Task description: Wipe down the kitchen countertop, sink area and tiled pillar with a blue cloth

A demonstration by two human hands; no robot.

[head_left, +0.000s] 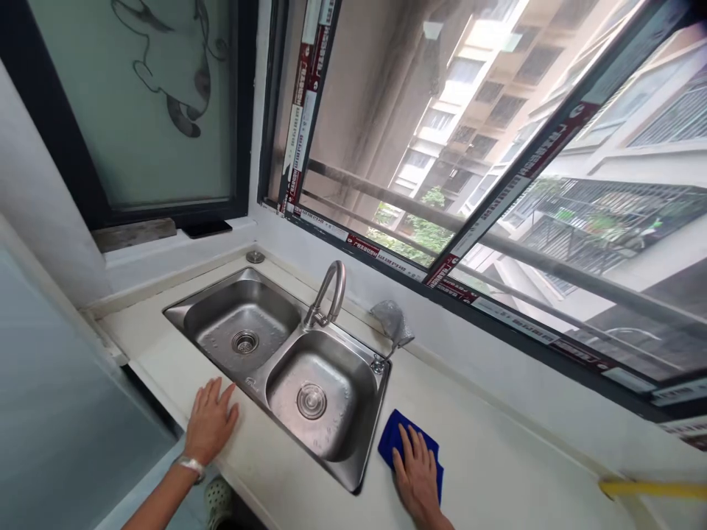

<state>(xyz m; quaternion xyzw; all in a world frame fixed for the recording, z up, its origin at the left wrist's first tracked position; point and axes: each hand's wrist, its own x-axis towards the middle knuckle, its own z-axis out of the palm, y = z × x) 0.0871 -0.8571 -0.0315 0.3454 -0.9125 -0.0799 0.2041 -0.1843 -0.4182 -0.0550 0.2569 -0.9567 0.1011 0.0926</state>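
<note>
My left hand (210, 421) lies palm down at the front edge of the pale countertop (248, 442), fingers spread, just short of the sink rim. It holds nothing, and a silver bracelet (191, 467) circles the wrist. To the right of the sink, my right hand (415, 471) rests flat on a folded blue cloth (393, 434), its fingers stretched over the fabric without closing round it. Between my hands sits a double-bowl stainless steel sink (270, 374) with water drops in its bowls. The palm side of each hand is hidden.
A curved metal faucet (334, 291) rises behind the sink. A grey, crumpled plastic-like covering (391, 321) stands over something by the wall. On the left ledge lies a dark flat object (207, 228). A yellow pipe (657, 489) juts in at right. A green clog (217, 495) shows below.
</note>
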